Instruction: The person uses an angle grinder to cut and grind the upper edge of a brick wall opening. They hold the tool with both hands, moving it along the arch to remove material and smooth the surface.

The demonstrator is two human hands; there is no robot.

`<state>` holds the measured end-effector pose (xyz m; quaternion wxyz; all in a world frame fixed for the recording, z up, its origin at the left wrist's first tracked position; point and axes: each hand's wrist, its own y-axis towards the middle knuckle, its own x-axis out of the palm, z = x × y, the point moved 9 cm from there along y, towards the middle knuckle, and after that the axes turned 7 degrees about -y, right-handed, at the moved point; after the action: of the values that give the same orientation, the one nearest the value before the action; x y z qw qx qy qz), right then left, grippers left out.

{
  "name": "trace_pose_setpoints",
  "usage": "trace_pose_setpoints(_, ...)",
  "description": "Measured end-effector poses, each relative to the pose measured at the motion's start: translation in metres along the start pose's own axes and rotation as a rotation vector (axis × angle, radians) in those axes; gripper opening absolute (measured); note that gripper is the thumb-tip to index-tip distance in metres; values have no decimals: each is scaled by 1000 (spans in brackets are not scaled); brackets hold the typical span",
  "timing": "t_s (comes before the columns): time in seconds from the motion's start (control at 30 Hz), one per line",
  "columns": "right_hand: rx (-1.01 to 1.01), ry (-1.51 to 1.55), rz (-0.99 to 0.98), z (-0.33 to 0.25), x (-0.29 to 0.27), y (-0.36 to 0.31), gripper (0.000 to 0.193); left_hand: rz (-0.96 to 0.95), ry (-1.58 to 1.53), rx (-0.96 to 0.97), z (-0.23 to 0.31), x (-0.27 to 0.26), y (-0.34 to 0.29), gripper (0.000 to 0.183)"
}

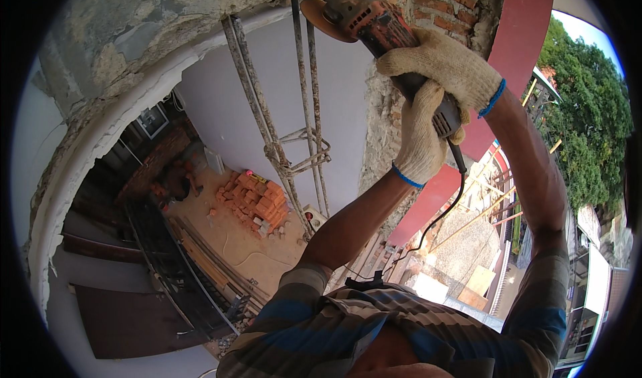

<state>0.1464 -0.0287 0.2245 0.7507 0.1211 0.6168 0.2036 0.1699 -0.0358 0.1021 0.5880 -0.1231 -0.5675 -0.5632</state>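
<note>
A worn red and black angle grinder (388, 33) is raised high toward the broken concrete edge overhead. My right hand (448, 67), in a cream knitted glove with a blue cuff, is wrapped over its body. Lower down, my left hand (422, 134), gloved the same way, grips the rear of the handle. The brown cutting disc (328, 21) lies at the top of the steel rebars (309, 90) that hang from the concrete. Whether disc and bar touch, I cannot tell. A black cord (453, 197) runs down from the grinder.
Chipped concrete (127, 50) and exposed brick (445, 3) border a red column (521, 23). A rebar stirrup (304, 150) joins the hanging bars. Far below are a brick pile (251, 201), long planks (204, 257) and a crouching person (179, 182). Bamboo poles (478, 217) stand outside at right.
</note>
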Motion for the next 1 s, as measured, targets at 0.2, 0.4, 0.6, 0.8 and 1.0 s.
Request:
trace_pose_setpoints(0.2, 126, 182, -56, 12, 7, -1, 61, -27, 2, 1, 1, 3, -1, 39)
trace_pose_setpoints(0.4, 274, 307, -65, 12, 2, 2, 51, -39, 5, 6, 3, 4, -2, 39)
trace_pose_setpoints(0.6, 370, 413, -38, 11, 0, -1, 60, -42, 13, 2, 3, 5, -2, 40)
trace_pose_setpoints(0.8, 257, 209, -75, 14, 8, -2, 51, -43, 27, 1, 3, 5, -2, 40)
trace_pose_setpoints(1.0, 266, 169, -77, 12, 5, -1, 51, -44, 29, -3, 3, 5, -2, 42)
